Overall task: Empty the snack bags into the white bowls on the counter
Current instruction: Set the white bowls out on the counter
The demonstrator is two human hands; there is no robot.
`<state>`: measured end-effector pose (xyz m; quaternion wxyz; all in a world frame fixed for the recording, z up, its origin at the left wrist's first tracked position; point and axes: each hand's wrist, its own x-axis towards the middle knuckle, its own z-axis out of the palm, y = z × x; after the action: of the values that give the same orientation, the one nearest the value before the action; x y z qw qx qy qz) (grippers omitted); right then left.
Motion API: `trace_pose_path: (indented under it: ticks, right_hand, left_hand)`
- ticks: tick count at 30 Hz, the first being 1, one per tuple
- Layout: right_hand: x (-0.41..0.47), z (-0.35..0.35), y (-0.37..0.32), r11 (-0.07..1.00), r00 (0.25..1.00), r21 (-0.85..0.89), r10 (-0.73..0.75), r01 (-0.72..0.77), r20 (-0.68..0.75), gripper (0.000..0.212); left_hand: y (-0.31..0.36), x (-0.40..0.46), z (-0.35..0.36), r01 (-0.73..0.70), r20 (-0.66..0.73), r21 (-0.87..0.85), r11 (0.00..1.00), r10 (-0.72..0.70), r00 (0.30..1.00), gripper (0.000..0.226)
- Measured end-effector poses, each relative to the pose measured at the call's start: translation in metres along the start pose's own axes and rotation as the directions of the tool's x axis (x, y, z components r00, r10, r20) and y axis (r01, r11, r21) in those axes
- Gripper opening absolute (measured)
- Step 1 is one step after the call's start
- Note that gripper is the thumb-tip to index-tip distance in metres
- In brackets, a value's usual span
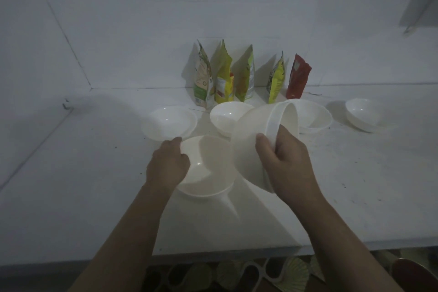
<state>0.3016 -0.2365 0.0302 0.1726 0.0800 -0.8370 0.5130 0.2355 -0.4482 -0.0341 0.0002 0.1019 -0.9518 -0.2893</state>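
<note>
Right grip [282,161]: clamped on the rim of a tilted white bowl [251,140], thumb inside, bowl raised on edge above the counter [94,185]. Left grip [168,163]: curled over the near-left rim of an upright bowl [208,170], just beside and below the tilted one. Farther out: three more white bowls, left [169,122], middle [225,115] and far right [361,115] (a fourth [315,114] half hidden behind the tilted one). At the wall: five snack bags [244,76], upright in a row, well apart from both grips.
</note>
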Motion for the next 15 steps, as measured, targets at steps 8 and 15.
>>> trace_pose_path:
  ticks: [8,15]
  right_hand:
    - [0.01,-0.009,0.01,0.994,0.999,0.106,0.032,-0.031,-0.005,0.023]
    - [0.007,-0.046,0.042,0.95,0.962,0.262,0.219,-0.171,-0.164,0.048]
  left_hand:
    - [0.102,-0.046,0.006,-0.534,-0.24,-0.328,0.779,0.478,0.845,0.036]
    - [0.15,-0.059,0.039,-0.477,0.03,-0.46,0.749,0.55,0.835,0.052]
